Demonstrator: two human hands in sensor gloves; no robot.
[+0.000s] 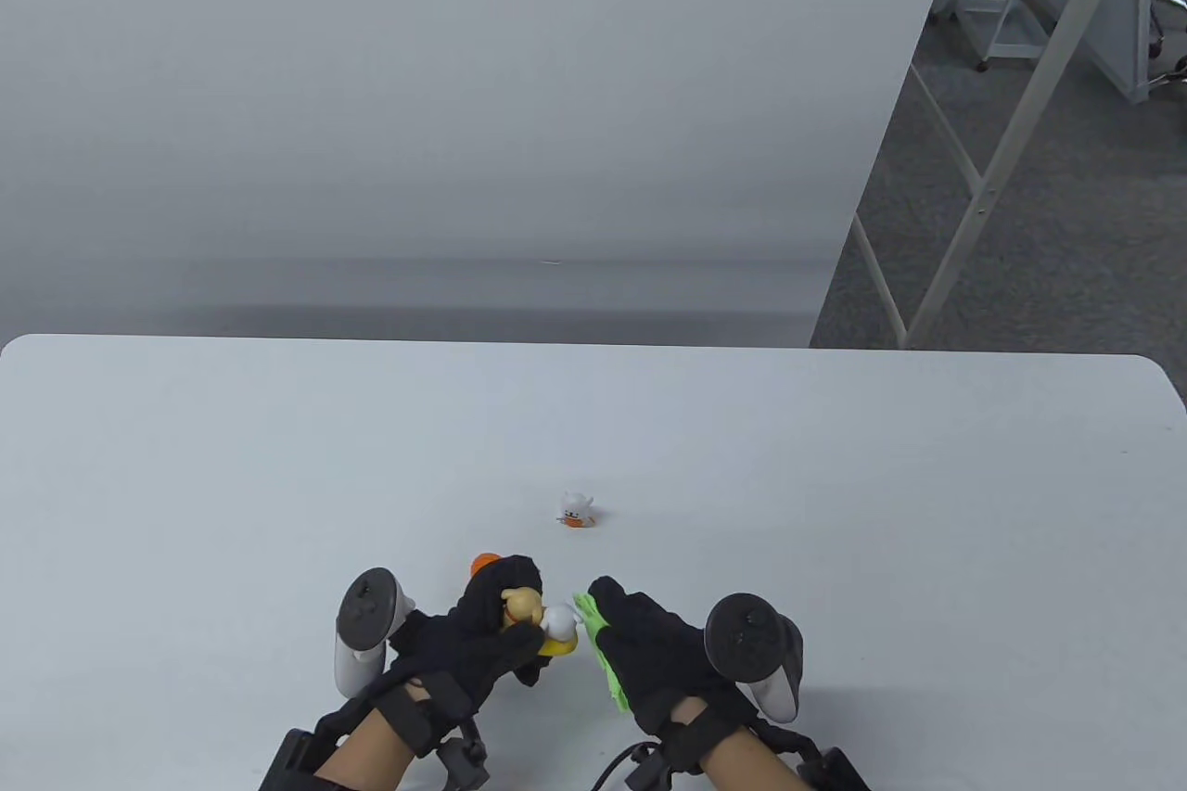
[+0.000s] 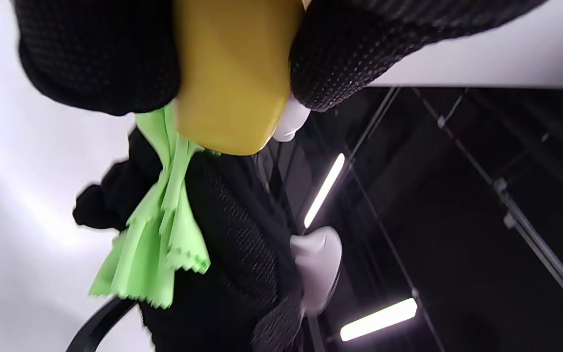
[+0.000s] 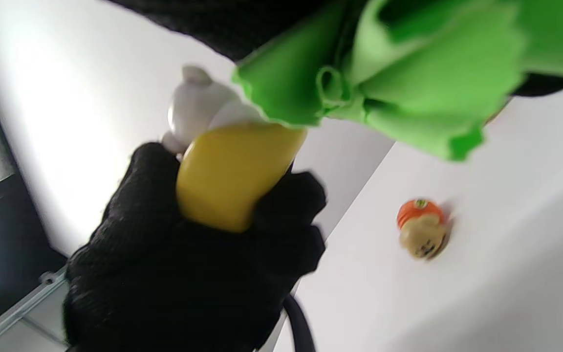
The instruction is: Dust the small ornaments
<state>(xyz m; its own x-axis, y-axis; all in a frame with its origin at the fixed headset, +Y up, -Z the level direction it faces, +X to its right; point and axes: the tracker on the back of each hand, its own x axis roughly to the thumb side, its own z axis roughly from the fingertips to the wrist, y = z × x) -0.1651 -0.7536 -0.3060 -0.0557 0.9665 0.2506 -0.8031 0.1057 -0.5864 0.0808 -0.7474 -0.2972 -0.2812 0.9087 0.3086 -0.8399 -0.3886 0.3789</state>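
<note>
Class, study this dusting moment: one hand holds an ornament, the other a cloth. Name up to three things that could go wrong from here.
1. The left hand grips the yellow ornament above the table; hard wiping might knock it loose and drop it.
2. The orange ornament sits just beyond the left hand and could be bumped over.
3. The green cloth is bunched in the right hand, so some spots may be missed.

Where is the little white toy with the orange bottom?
In the table view, the little white toy stands alone near the table's middle, apart from and just beyond both hands, left hand and right hand.
</note>
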